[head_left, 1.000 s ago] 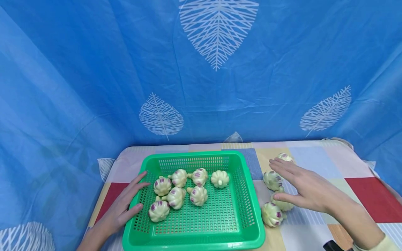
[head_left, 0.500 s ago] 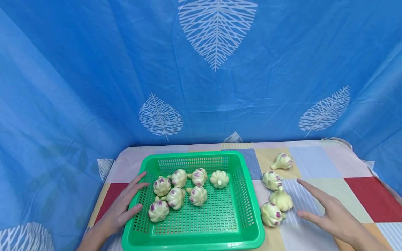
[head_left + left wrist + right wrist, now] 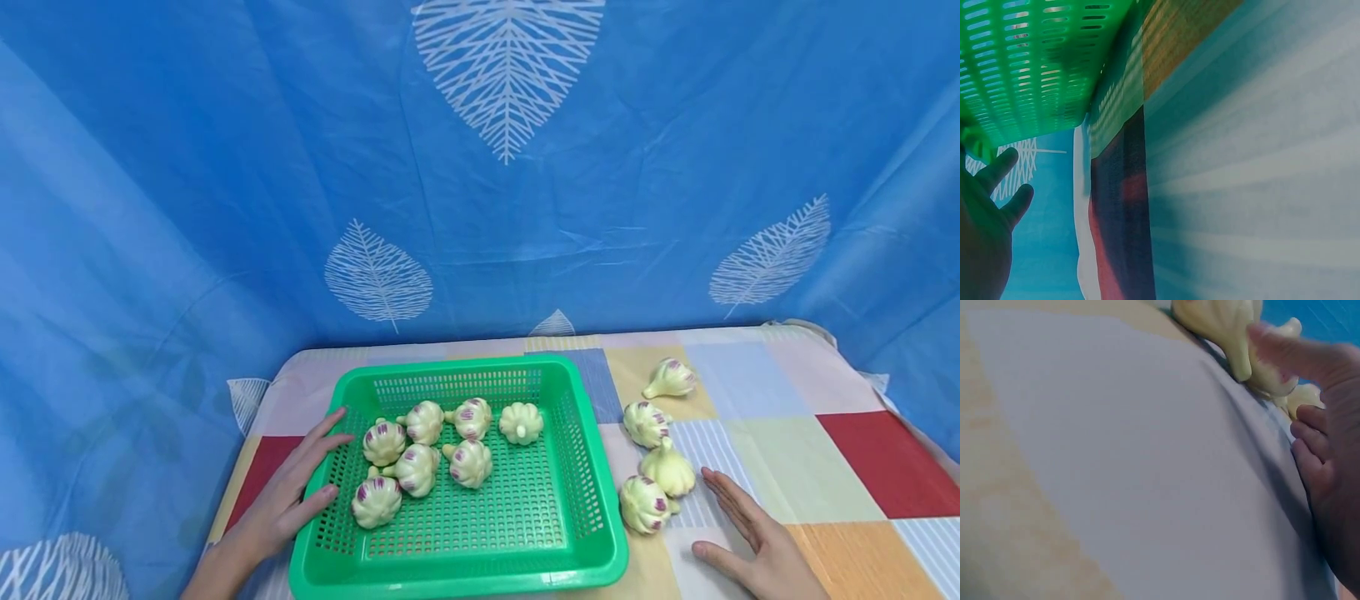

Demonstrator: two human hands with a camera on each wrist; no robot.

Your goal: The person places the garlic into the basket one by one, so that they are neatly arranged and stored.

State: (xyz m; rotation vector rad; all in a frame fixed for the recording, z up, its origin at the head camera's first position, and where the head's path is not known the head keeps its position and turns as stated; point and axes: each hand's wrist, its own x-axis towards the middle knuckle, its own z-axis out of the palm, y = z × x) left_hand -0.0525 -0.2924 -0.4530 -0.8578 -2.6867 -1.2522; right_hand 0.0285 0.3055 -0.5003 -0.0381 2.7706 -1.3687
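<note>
In the head view a green plastic basket (image 3: 457,575) with slotted walls holds several garlic bulbs (image 3: 415,469), cream with purple streaks. My left hand (image 3: 281,508) rests at its left rim, fingers spread over the edge; the left wrist view has this hand (image 3: 988,212) beside the basket wall (image 3: 1029,75). Right of the basket, several more garlic bulbs (image 3: 667,468) lie in a loose column on the cloth. My right hand (image 3: 757,537) is on the cloth just right of them, fingers extended and holding nothing. In the right wrist view its thumb overlaps a garlic bulb (image 3: 1219,319).
A patchwork tablecloth (image 3: 810,467) in coloured squares covers the table. Behind and on both sides hangs a blue curtain (image 3: 480,233) with white leaf prints. One garlic bulb (image 3: 671,377) lies farther back, apart from the others outside the basket.
My right hand has drawn back from above the loose garlic bulbs, down and toward me, uncovering them. The left hand stays at the basket rim. The view has shifted slightly.
</note>
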